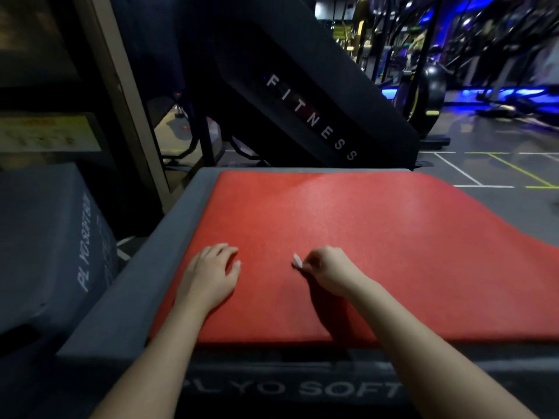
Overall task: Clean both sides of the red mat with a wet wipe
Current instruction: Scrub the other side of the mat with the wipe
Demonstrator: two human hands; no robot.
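Pinching a small crumpled white wet wipe [297, 262], R hand [329, 270] sits lower centre of frame, fingers curled round the wad, only a tip of wipe showing past the fingertips. Wipe at or just above the surface; contact can't be confirmed. L hand [211, 273] to its left, lower centre-left, palm down, fingers relaxed and spread, resting flat on the mat and gripping nothing.

Flat red foam mat [363, 222] fills mid-frame, one face up, lying on top of a grey padded plyo box [127, 300] w/ white lettering on its near side. Mat's R end runs out of frame, so can't tell if it overhangs the box. Second grey soft box [45, 237] at far left, lower down. Black machine panel marked FITNESS [302, 110] upper centre. Lighting dim.

Judgement: top-face wipe in hand; underside not yet reachable.

Risks from here:
- Mat sliding on the box under long strokes if L hand lifts; smooth foam on padded cover, prob. low grip.
- Wipe tiny vs. mat area: likely dries out or leaves unwiped strips, hard to spot in this light.
- Flip needs both hands; the pinched wipe could get dropped or trapped under the mat.
- After flip, cleaned face lands on uncleaned box top and may re-soil.
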